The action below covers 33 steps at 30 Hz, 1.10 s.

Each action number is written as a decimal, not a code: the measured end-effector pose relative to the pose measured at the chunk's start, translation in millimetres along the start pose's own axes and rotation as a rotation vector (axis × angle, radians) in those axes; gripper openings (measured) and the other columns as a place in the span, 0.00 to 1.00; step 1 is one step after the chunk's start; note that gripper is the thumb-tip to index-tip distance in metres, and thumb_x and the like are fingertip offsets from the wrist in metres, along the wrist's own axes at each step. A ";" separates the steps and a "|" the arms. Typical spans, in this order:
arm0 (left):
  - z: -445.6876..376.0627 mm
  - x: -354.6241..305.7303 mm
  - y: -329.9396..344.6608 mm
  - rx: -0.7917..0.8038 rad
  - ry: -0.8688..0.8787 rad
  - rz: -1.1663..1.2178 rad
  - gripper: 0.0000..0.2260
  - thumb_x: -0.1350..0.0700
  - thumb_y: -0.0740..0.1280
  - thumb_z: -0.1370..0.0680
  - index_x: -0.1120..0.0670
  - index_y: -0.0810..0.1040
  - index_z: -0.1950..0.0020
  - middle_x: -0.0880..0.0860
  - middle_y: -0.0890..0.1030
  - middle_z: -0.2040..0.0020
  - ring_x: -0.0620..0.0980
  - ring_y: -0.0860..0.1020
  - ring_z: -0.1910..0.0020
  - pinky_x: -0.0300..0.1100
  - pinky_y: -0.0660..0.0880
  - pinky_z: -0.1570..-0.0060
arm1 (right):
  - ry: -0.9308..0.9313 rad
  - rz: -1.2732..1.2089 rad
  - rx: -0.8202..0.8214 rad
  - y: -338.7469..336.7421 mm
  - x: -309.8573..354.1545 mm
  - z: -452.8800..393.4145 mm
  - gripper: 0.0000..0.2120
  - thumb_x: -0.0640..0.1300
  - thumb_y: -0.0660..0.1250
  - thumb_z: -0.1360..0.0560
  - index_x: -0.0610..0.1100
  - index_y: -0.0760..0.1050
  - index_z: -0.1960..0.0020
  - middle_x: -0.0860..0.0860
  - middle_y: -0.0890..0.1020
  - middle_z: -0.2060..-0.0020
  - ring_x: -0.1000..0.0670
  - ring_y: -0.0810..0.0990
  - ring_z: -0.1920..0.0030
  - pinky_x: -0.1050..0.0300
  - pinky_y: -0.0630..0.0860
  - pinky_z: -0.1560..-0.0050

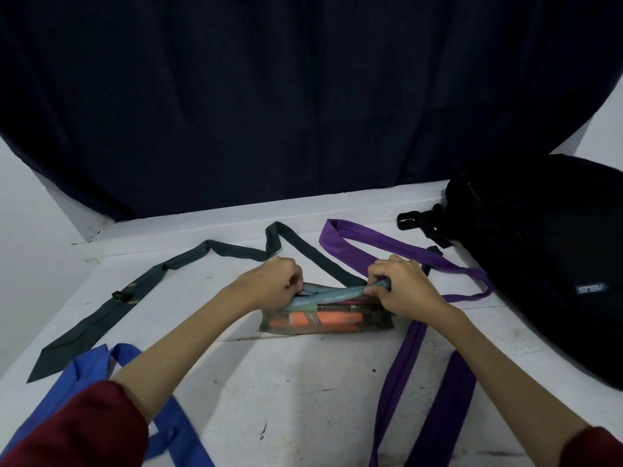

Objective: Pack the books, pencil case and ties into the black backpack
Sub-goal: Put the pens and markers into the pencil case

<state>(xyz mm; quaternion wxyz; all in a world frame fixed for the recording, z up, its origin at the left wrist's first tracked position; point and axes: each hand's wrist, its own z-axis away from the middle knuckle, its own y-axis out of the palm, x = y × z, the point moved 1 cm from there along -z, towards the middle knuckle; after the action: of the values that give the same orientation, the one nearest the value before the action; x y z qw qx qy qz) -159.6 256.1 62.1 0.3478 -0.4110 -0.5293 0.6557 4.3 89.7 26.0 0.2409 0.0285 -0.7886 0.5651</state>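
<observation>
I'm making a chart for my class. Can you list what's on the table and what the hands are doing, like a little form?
surface: white table
pencil case: see-through pencil case, middle of the table, orange markers inside
left hand: left hand pinches the case's left top edge
right hand: right hand grips the case's right top edge
ties: grey tie at left, blue tie near left, purple tie at right
backpack: black backpack, right edge of the table
books: none in view

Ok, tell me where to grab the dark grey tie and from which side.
Take the dark grey tie at its narrow middle stretch, coming from above on the left. That part lies flat and clear on the table; its right end runs behind the pencil case that both hands hold.
</observation>
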 end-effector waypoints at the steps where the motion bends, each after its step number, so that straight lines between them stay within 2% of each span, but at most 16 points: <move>1: 1.8 3.1 0.9 -0.021 -0.044 0.090 0.07 0.57 0.63 0.21 0.55 0.79 0.57 0.49 0.78 0.58 0.47 0.75 0.60 0.38 0.70 0.60 | -0.015 -0.016 -0.003 0.6 -0.6 -0.1 0.11 0.44 0.69 0.25 0.47 0.69 0.64 0.59 0.70 0.67 0.54 0.68 0.57 0.58 0.61 0.49; 3: 3.2 0.8 4.8 -0.029 -0.085 0.156 0.13 0.51 0.65 0.22 0.55 0.78 0.64 0.50 0.76 0.67 0.48 0.72 0.66 0.39 0.68 0.65 | -0.036 -0.028 -0.004 0.9 -0.5 -0.6 0.11 0.43 0.70 0.26 0.46 0.70 0.64 0.60 0.70 0.67 0.55 0.68 0.58 0.59 0.61 0.50; 5: 2.5 -7.1 10.4 -0.040 -0.090 0.074 0.18 0.43 0.65 0.23 0.56 0.78 0.64 0.52 0.77 0.66 0.50 0.73 0.65 0.44 0.70 0.62 | -0.044 -0.035 -0.010 0.6 -0.8 -1.5 0.09 0.43 0.70 0.26 0.45 0.73 0.63 0.60 0.71 0.67 0.54 0.68 0.58 0.58 0.63 0.50; 7: 1.8 -10.6 13.6 -0.077 -0.027 -0.041 0.17 0.38 0.69 0.29 0.52 0.78 0.55 0.48 0.77 0.55 0.47 0.73 0.53 0.44 0.69 0.48 | -0.045 -0.047 -0.010 1.0 -1.5 -1.5 0.06 0.42 0.70 0.27 0.43 0.76 0.61 0.60 0.72 0.67 0.53 0.69 0.58 0.58 0.62 0.52; 9: 0.8 -7.8 10.9 0.002 0.044 -0.082 0.30 0.36 0.73 0.35 0.49 0.72 0.39 0.48 0.72 0.40 0.47 0.68 0.40 0.45 0.62 0.37 | -0.034 -0.084 0.000 3.2 -1.9 -0.5 0.05 0.40 0.70 0.27 0.42 0.76 0.60 0.58 0.74 0.66 0.52 0.71 0.59 0.59 0.63 0.56; 11: -5.5 -3.9 7.5 0.165 0.009 -0.047 0.45 0.36 0.76 0.38 0.48 0.61 0.26 0.47 0.66 0.29 0.49 0.65 0.31 0.46 0.61 0.31 | 0.004 -0.153 0.010 5.3 -1.6 0.0 0.05 0.38 0.69 0.26 0.43 0.75 0.60 0.53 0.77 0.65 0.51 0.73 0.61 0.60 0.67 0.61; 13: -14.1 -6.8 4.0 0.331 -0.071 0.001 0.50 0.37 0.77 0.39 0.45 0.55 0.24 0.45 0.66 0.28 0.51 0.67 0.31 0.46 0.65 0.32 | 0.032 -0.196 0.028 6.6 -1.2 -1.3 0.07 0.38 0.68 0.26 0.45 0.74 0.61 0.51 0.78 0.66 0.51 0.74 0.64 0.60 0.69 0.66; 15: -21.0 -13.8 2.1 0.406 -0.064 -0.002 0.43 0.38 0.78 0.40 0.45 0.65 0.29 0.45 0.75 0.37 0.51 0.73 0.38 0.45 0.73 0.41 | 0.056 -0.207 0.040 6.7 -3.8 -2.0 0.08 0.37 0.68 0.26 0.45 0.74 0.62 0.49 0.79 0.65 0.48 0.75 0.64 0.53 0.73 0.65; 17: -23.0 -19.5 3.4 0.312 -0.001 -0.032 0.29 0.39 0.78 0.39 0.48 0.77 0.42 0.47 0.79 0.54 0.50 0.77 0.54 0.42 0.75 0.59 | 0.070 -0.224 -0.004 3.8 -7.0 -0.7 0.07 0.37 0.68 0.26 0.43 0.75 0.62 0.47 0.80 0.65 0.46 0.77 0.62 0.48 0.75 0.61; 19: -21.2 -23.6 5.1 0.129 0.070 -0.122 0.20 0.40 0.76 0.36 0.52 0.78 0.54 0.47 0.73 0.67 0.48 0.72 0.66 0.40 0.66 0.70 | 0.078 -0.271 -0.107 -3.8 -10.4 -0.2 0.06 0.36 0.69 0.27 0.41 0.76 0.62 0.50 0.82 0.64 0.48 0.79 0.61 0.52 0.75 0.58; 21: -18.4 -26.1 5.8 0.029 0.102 -0.148 0.18 0.39 0.74 0.34 0.50 0.73 0.62 0.46 0.70 0.71 0.44 0.68 0.70 0.40 0.61 0.72 | 0.091 -0.294 -0.167 -11.3 -11.0 -2.1 0.06 0.36 0.70 0.28 0.42 0.76 0.63 0.54 0.82 0.64 0.50 0.80 0.59 0.56 0.74 0.56; 23: -17.7 -26.9 10.8 0.077 0.086 -0.086 0.17 0.39 0.73 0.33 0.49 0.72 0.61 0.47 0.71 0.70 0.45 0.69 0.68 0.40 0.62 0.70 | 0.112 -0.280 -0.103 -11.3 -11.9 -3.6 0.10 0.36 0.70 0.28 0.44 0.74 0.65 0.52 0.82 0.64 0.48 0.80 0.59 0.54 0.75 0.56; 25: -18.7 -23.8 16.8 0.164 0.060 -0.013 0.18 0.39 0.73 0.32 0.50 0.77 0.50 0.48 0.75 0.65 0.48 0.73 0.63 0.40 0.65 0.67 | 0.134 -0.292 -0.039 -6.3 -14.6 -1.8 0.13 0.35 0.69 0.27 0.47 0.72 0.67 0.48 0.82 0.63 0.44 0.80 0.58 0.49 0.76 0.56; 28: -18.5 -13.8 13.5 0.273 0.031 0.218 0.21 0.42 0.69 0.27 0.50 0.77 0.38 0.50 0.82 0.54 0.46 0.77 0.58 0.36 0.71 0.59 | 0.154 -0.307 -0.039 -4.5 -16.3 1.1 0.14 0.36 0.69 0.27 0.48 0.71 0.67 0.46 0.82 0.62 0.43 0.80 0.58 0.47 0.76 0.56; 30: -19.2 -8.5 5.2 0.305 0.020 0.340 0.16 0.47 0.64 0.21 0.51 0.78 0.36 0.49 0.82 0.45 0.46 0.78 0.49 0.35 0.72 0.48 | 0.152 -0.305 -0.039 -6.2 -14.4 0.9 0.15 0.36 0.69 0.27 0.49 0.71 0.67 0.46 0.82 0.62 0.44 0.79 0.58 0.48 0.75 0.57; 33: -19.6 -4.6 -3.6 0.370 -0.001 0.396 0.14 0.56 0.62 0.19 0.53 0.76 0.34 0.47 0.79 0.40 0.44 0.77 0.44 0.32 0.71 0.43 | 0.155 -0.324 -0.040 -7.0 -13.2 1.8 0.15 0.36 0.69 0.27 0.50 0.71 0.68 0.47 0.82 0.63 0.44 0.80 0.58 0.48 0.76 0.56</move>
<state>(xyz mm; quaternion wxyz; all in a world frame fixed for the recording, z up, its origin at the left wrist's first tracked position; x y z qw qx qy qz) -139.9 260.7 64.4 0.2816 -0.4356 -0.3098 0.7969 17.6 82.6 26.2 0.3893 0.1069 -0.7640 0.5034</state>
